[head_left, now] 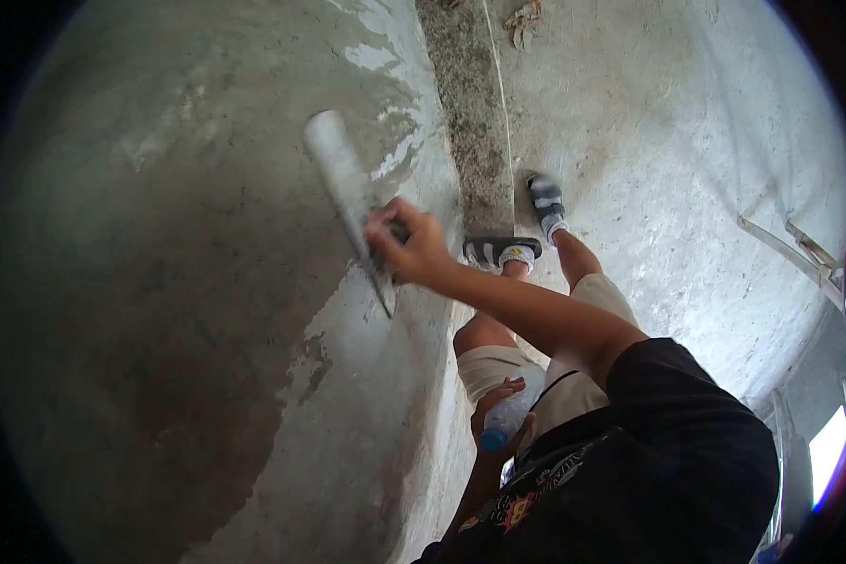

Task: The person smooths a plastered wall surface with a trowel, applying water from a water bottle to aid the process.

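A metal plastering trowel point(336, 162), slightly blurred, is gripped in my right hand point(407, 242), its long blade at the face of the grey plastered wall point(207, 282). My right arm reaches across my body to it. Darker, damp-looking plaster covers much of the wall, and paler patches border it near the trowel. Low by my thigh, my left hand point(491, 406) is wrapped around a clear plastic bottle point(517, 402) with a blue cap, tilted cap toward me.
I stand beside the wall with one sandalled foot point(503, 252) close to its base. A rough, dirty strip point(470, 122) runs along the wall's foot. Dry leaves point(524, 23) lie on the concrete floor point(630, 141). A metal frame point(790, 244) stands on the far right.
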A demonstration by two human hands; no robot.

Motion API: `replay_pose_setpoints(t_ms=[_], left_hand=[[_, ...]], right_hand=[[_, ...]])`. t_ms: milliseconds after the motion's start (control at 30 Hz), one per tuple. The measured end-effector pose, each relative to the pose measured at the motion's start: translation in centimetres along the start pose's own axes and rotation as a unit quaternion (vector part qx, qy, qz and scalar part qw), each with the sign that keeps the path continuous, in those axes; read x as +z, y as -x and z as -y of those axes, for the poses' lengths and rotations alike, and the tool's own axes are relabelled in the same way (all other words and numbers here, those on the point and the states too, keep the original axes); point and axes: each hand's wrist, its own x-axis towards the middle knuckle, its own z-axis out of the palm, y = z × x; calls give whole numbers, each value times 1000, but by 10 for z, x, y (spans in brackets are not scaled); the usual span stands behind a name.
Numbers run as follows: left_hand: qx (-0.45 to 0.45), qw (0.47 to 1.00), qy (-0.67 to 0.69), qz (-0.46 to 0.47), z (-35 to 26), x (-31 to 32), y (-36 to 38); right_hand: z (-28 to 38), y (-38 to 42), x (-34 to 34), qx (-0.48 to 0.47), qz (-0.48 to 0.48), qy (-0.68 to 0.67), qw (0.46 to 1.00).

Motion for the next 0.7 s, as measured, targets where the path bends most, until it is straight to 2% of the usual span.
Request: replay_pose_setpoints(t_ms=[33,67,100,133,200,233,300,400,433,500,533,600,633,700], left_hand=[[13,1000,-15,-1,0,0,-1],[24,999,-31,-3,0,1,-2],[26,999,-33,-2,0,1,-1],[27,999,-26,-8,1,1,1],[27,999,-18,-10,7,1,-2],[10,999,-26,-22,10,3,-1],[-27,999,-40,-27,13,4,11],[-8,998,-65,-18,12,9,11],[-4,999,-38,-29,10,12,13],[-15,998,-29,-45,10,12,20],[-20,998,-16,-62,10,13,23],[-20,998,-14,-63,16,10,25],[-18,998,-10,-65,19,11,25],[-30,997,-47,-44,17,11,22]], right_hand=[[-8,-12,-7,-8,3,-1,1000],[-19,-38,-17,167,-13,3,986],[-28,-60,-23,340,-30,5,940],[-25,-77,-22,277,-39,52,959],[8,-75,2,170,-49,8,984],[17,-55,7,175,-51,9,983],[38,-5,13,64,-15,15,998],[-5,28,-3,84,29,-9,996],[-18,18,-5,83,28,-9,996],[-48,-26,-9,272,-68,86,956],[-47,-45,-7,237,-85,54,966],[13,-53,0,160,-55,46,984],[29,-44,5,160,-53,48,984],[48,-22,13,20,-21,-25,999]])
